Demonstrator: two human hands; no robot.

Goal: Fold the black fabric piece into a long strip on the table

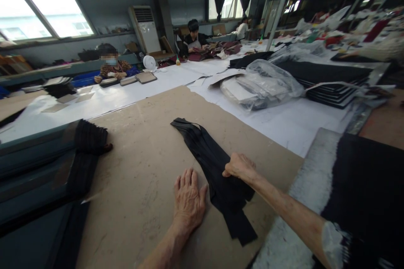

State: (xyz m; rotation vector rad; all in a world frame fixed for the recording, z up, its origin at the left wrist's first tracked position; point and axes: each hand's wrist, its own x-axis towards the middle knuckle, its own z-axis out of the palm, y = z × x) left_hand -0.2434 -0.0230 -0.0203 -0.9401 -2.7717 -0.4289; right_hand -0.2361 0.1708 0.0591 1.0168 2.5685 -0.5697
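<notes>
A fanned stack of black strips (205,151) lies on a brown cardboard sheet (142,151) in front of me. My right hand (240,166) is closed on the strips near their middle, pinching their right edge. My left hand (188,198) lies flat on the cardboard, fingers spread, just left of the strips and holding nothing.
Stacks of dark panels and black strips (47,168) fill the left side. A black sheet on a grey board (362,185) lies at the right. A plastic bag of pieces (261,86) and black stacks (328,79) sit beyond. Three people (112,67) work at the far end.
</notes>
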